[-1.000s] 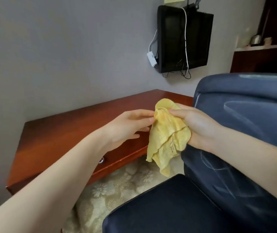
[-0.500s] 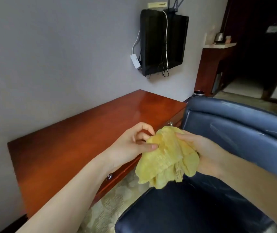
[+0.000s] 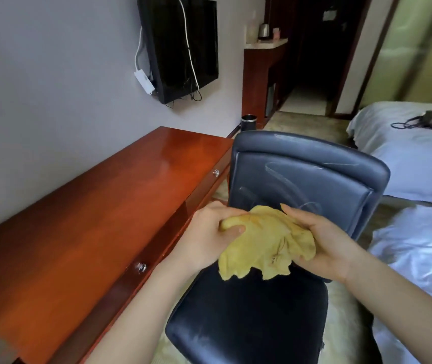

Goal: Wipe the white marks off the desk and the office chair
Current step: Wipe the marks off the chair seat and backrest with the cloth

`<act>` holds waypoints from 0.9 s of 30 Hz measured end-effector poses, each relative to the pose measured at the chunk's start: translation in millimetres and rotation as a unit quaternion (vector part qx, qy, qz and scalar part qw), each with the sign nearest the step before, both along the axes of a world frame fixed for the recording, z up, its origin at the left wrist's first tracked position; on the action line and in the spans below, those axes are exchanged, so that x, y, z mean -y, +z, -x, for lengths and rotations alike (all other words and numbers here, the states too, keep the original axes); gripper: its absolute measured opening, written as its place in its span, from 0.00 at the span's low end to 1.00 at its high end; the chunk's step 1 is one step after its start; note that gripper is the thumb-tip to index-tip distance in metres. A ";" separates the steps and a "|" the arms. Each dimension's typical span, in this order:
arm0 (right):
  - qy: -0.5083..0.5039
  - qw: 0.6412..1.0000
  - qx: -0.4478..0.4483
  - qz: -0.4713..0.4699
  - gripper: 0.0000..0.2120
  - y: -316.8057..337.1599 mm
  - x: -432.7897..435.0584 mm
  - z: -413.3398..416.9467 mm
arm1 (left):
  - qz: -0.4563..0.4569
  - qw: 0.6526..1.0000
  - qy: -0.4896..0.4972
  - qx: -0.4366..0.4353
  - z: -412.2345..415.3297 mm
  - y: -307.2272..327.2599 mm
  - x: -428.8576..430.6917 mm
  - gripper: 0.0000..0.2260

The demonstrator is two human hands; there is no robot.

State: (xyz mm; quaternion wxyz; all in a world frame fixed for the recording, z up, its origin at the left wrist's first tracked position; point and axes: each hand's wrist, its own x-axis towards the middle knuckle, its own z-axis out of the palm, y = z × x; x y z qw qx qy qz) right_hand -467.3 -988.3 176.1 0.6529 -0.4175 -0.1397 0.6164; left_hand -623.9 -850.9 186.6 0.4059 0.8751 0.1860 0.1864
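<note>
Cloth bunched over chair seat, L fingers + R fingers both gripping it

The left grip now clasps the yellow cloth too.

Hotel room: wall-mounted television; long red-brown wooden counter against the wall; bed in white linen; kettle on sideboard by the entry corridor; patterned carpet.
</note>
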 end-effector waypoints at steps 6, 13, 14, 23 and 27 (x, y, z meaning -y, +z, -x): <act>-0.071 0.996 -0.027 0.052 0.16 -49.6 78.6 -47.3 | 0.011 0.999 -0.027 -0.017 -80.1 -37.6 55.2 0.04; -0.080 0.990 -0.028 0.113 0.14 -83.0 129.8 -119.6 | 0.074 0.994 0.005 -0.081 -184.6 -77.7 122.0 0.10; -0.073 0.991 -0.043 0.104 0.15 -86.3 129.3 -124.1 | 0.079 0.993 0.005 -0.088 -191.6 -82.2 125.3 0.11; -0.161 0.944 0.237 0.164 0.20 -94.6 126.4 -224.9 | 0.155 0.985 0.063 -0.036 -282.7 -87.7 163.0 0.11; -0.301 0.912 0.240 0.143 0.31 -84.0 89.8 -250.7 | 0.172 0.980 0.094 -0.026 -289.6 -85.3 147.6 0.18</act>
